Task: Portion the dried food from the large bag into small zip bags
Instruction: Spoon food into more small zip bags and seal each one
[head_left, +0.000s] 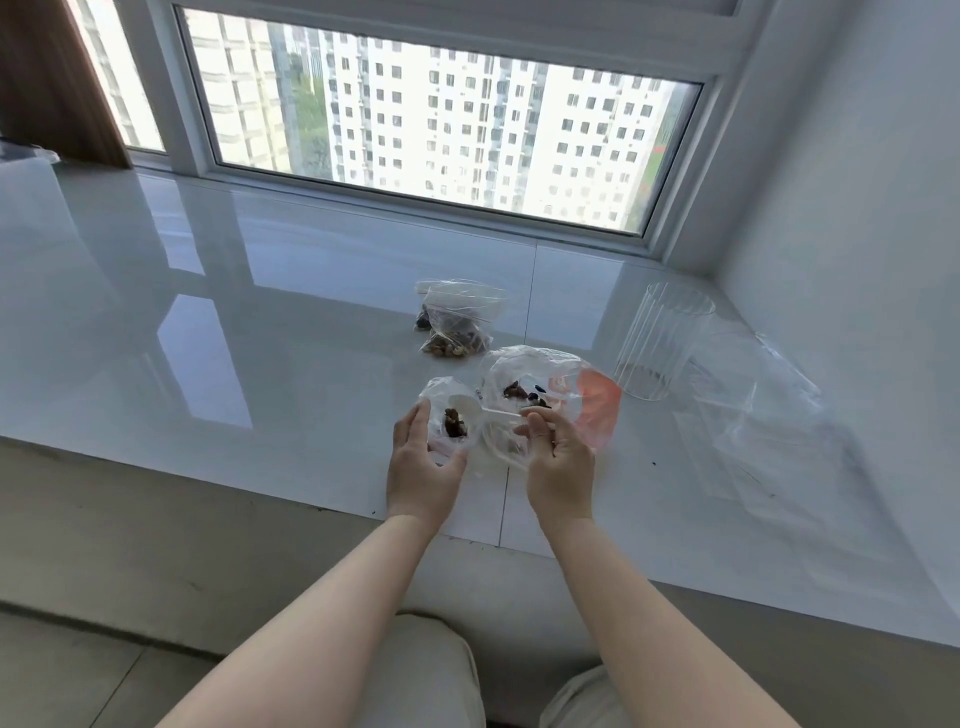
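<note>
your left hand (422, 467): curled round a small bag (448, 415), dried food inside. your right hand (558, 457): pinches the rim of the large bag (545, 395) on the white sill (260, 338). two filled small bags (457, 325) lie just behind; clear cup (660, 340) at right.

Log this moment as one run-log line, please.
left hand holds small bag | right hand grips large bag | filled bags on sill
</note>
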